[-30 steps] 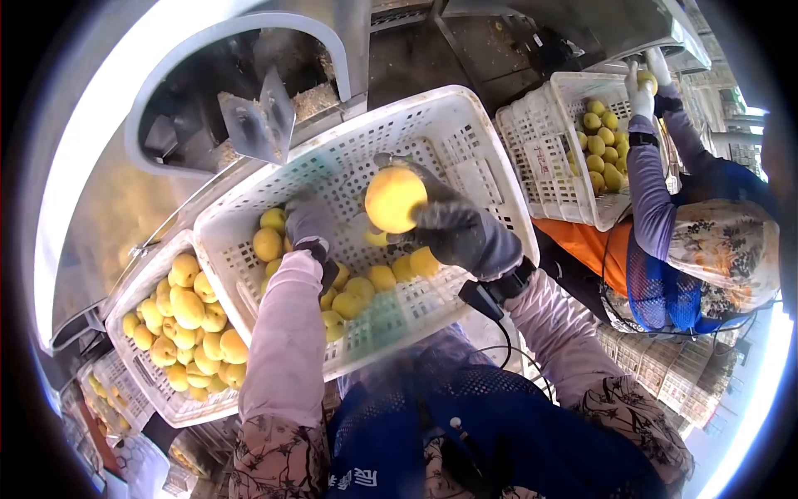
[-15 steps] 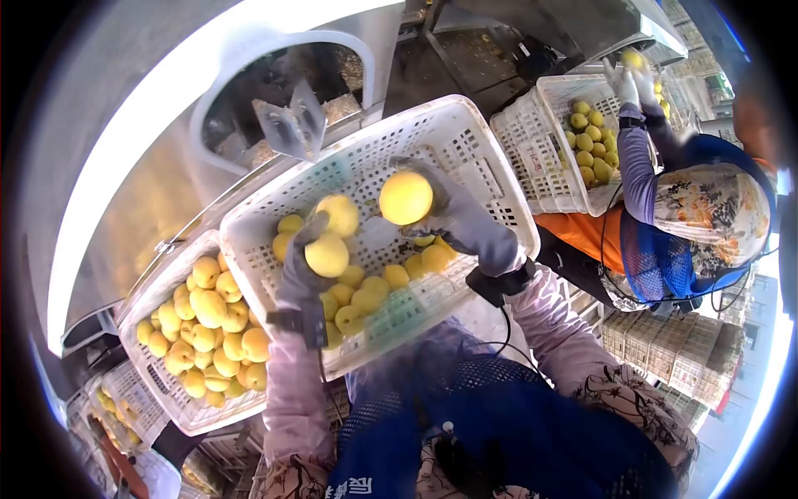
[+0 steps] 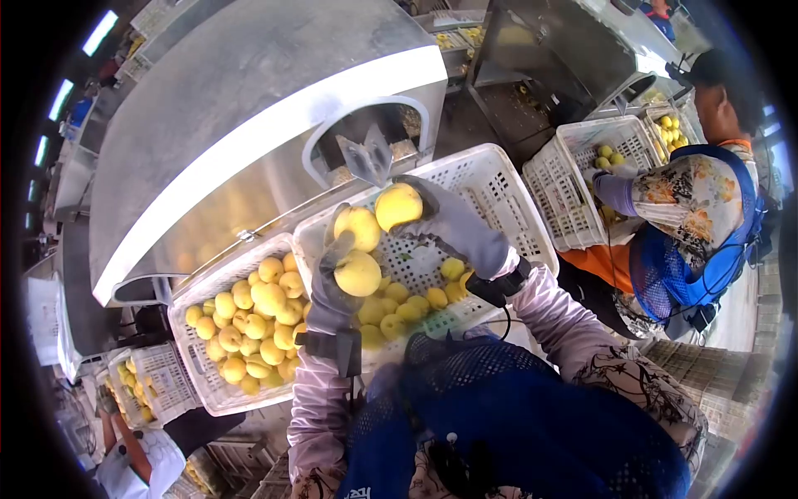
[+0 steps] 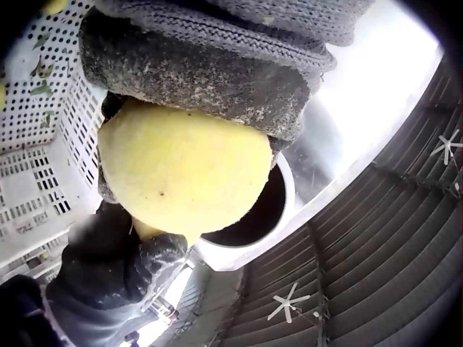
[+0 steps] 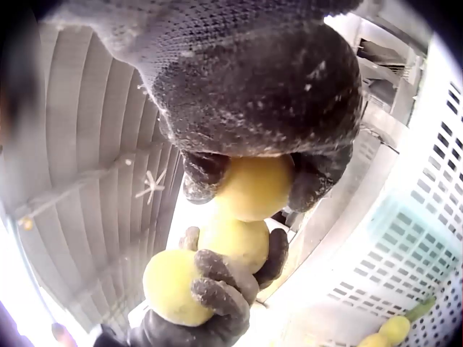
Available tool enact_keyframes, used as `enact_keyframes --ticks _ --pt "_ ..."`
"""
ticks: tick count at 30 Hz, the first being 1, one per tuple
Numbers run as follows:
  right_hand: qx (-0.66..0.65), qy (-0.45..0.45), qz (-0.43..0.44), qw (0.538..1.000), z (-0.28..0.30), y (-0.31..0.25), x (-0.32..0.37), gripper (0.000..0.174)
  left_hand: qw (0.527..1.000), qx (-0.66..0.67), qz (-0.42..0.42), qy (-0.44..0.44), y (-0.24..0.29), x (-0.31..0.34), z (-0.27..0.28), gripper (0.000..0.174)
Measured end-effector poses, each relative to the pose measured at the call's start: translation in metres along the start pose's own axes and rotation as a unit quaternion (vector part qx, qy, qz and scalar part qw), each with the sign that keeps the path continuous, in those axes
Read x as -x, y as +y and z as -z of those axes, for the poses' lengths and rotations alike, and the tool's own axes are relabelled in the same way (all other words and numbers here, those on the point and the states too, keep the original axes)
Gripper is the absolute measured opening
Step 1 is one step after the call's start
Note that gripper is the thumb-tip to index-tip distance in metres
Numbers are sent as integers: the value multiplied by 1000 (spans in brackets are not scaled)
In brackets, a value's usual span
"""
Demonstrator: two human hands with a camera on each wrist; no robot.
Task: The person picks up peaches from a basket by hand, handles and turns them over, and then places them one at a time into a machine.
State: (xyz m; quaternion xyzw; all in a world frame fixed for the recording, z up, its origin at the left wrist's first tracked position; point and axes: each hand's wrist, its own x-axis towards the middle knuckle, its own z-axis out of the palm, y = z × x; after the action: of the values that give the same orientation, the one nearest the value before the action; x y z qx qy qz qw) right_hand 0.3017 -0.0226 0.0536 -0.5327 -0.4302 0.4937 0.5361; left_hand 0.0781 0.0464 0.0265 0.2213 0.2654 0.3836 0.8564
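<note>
Gloved in grey with dark palms, my left hand (image 3: pixel 331 287) grips two yellow peaches, one peach (image 3: pixel 357 273) nearer me and another peach (image 3: pixel 357 229) beyond it. My right hand (image 3: pixel 457 218), in a matching glove, grips one more peach (image 3: pixel 398 207) close beside them. Both hands are raised over a white perforated crate (image 3: pixel 519 220), near the metal machine's opening (image 3: pixel 341 141). Seen from the right wrist, the right hand's peach (image 5: pixel 255 188) overlaps the left hand's far peach (image 5: pixel 235 242). A dark glove covers part of the large peach (image 4: pixel 184 170) in the left wrist view.
Several peaches (image 3: pixel 395 312) lie in the near side of the crate. A fuller crate of peaches (image 3: pixel 258 320) stands to its left. Clear plates (image 3: pixel 366 154) stick out at the machine's opening. At the right, another person (image 3: pixel 690 216) works over a crate (image 3: pixel 565 191).
My left hand has come up out of the crate with two peaches. Both hands have drawn closer together and nearer the machine's opening. The head view has shifted, showing more of the machine.
</note>
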Motion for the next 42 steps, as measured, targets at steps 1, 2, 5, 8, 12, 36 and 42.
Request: enact_keyframes --ticks 1,2,5,8,12,36,42 --pt "114 22 15 993 -5 -6 -4 84 999 -9 12 -45 4 -1 3 49" --pt "227 47 29 972 -11 -10 -7 85 995 -18 25 -90 8 -1 4 49" --pt "359 146 80 918 -32 -4 -34 86 999 -19 17 -43 16 14 -2 56" --pt "391 197 117 891 -35 19 -69 88 996 -82 16 11 13 31 14 56" --pt "383 233 66 892 -45 18 -102 85 995 -78 28 56 6 56 31 56" --pt "101 91 70 988 -2 -15 -35 58 973 -181 10 -144 -11 -79 -12 56" --pt "157 98 64 981 -7 -23 -55 60 981 -174 -19 -84 -3 -79 -30 67"
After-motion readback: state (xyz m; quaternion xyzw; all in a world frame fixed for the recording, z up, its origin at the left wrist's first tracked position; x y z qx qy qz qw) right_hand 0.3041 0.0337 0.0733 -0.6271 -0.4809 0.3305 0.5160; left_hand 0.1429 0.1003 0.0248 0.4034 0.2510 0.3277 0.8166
